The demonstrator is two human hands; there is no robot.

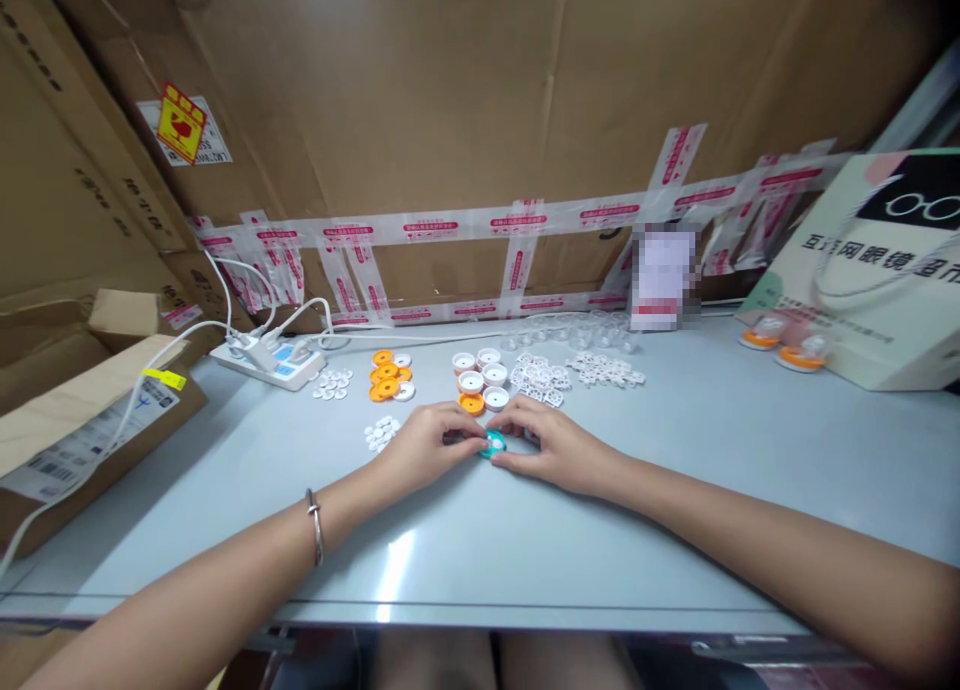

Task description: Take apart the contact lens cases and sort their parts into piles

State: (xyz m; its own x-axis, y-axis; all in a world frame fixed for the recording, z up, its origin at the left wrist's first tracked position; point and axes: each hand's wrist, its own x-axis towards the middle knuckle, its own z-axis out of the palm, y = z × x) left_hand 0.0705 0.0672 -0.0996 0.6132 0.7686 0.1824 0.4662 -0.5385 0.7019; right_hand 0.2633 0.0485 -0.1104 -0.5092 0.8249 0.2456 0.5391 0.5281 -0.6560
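Between my two hands, low over the grey table, is a small round teal part (493,444) with white pieces inside it. The fingertips of my left hand (435,438) pinch its left edge. Thumb and fingers of my right hand (555,444) curl around its right side. Just beyond them lie round white and orange cups (471,382) in a cluster. Flat white gear-like pieces (540,378) are heaped to the right of these. Left of the cups sit orange and white discs (385,378), and small white caps (381,433) lie by my left wrist.
A white power strip (281,362) with cables stands at the left, beside an opened cardboard box (97,410). Clear domes (592,332) line the back. A paper bag (870,290) and two orange-based domed pieces (801,356) are at the right. Tall cardboard (420,100) walls the rear.
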